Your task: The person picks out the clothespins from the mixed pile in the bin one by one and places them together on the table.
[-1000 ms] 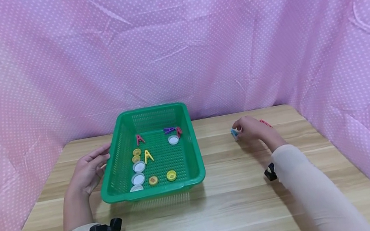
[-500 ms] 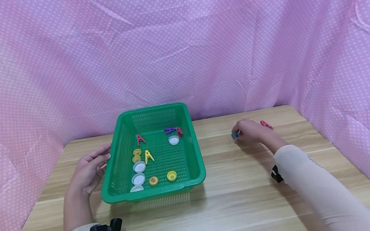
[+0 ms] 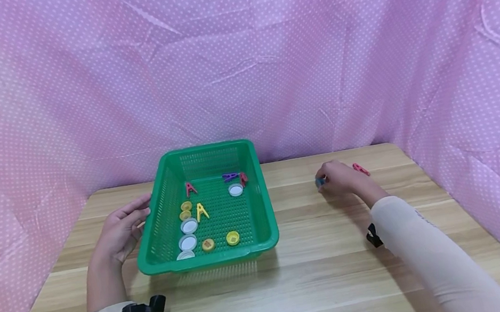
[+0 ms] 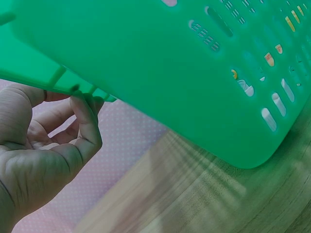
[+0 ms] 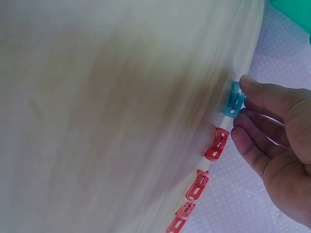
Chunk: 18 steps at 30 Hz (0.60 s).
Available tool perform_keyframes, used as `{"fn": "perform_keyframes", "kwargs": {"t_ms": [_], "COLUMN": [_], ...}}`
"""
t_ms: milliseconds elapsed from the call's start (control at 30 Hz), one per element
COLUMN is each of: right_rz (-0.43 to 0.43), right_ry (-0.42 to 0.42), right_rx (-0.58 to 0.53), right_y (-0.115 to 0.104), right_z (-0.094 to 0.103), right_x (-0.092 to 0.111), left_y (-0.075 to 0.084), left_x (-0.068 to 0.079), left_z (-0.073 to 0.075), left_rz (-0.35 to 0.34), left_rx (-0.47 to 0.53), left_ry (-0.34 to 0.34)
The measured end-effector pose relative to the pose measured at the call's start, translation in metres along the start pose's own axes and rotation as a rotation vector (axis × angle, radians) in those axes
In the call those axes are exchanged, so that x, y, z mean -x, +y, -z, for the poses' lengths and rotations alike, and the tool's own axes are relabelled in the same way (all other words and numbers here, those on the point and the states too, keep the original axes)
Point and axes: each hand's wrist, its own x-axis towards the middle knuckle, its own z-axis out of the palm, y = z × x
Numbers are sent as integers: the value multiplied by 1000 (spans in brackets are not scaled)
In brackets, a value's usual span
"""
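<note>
A green plastic basket (image 3: 266, 207) stands left of the middle of the table. My left hand (image 3: 118, 232) pinches its rim between thumb and fingers, as the left wrist view shows. Inside lie pink clothespins (image 3: 190, 188), a purple clothespin (image 3: 230, 177), a yellow clothespin (image 3: 202, 211) and several white and yellow bottle caps (image 3: 232, 238). Over on the right, my right hand (image 3: 340, 177) pinches a blue clothespin (image 5: 234, 100) low at the tabletop, its thumb and fingertips around one end. Several red clothespins (image 5: 217, 144) line up beyond it in the right wrist view.
The wooden table (image 3: 308, 287) carries the basket and loose clothespins. One red clothespin (image 3: 361, 169) shows just behind my right hand in the head view. Pink dotted cloth (image 3: 236, 61) hangs behind and at both sides.
The blue clothespin has turned in my right fingers and is less visible. My right forearm has shifted slightly right, uncovering more of the red clothespin. The left hand stays on the basket.
</note>
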Motion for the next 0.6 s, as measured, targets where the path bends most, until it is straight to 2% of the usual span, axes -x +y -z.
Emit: {"fn": "perform_keyframes", "kwargs": {"t_ms": [367, 467, 600], "right_rz": [-64, -62, -7], "right_ry": [44, 47, 65], "right_rx": [-70, -62, -32], "right_y": [2, 3, 3], "right_z": [3, 4, 7], "right_x": [5, 5, 4], "left_y": [0, 0, 0], "left_x": [-1, -1, -1], "left_z": [0, 0, 1], "left_rz": [5, 5, 7], "left_rx": [-39, -35, -40], "left_ry": [17, 14, 14]}}
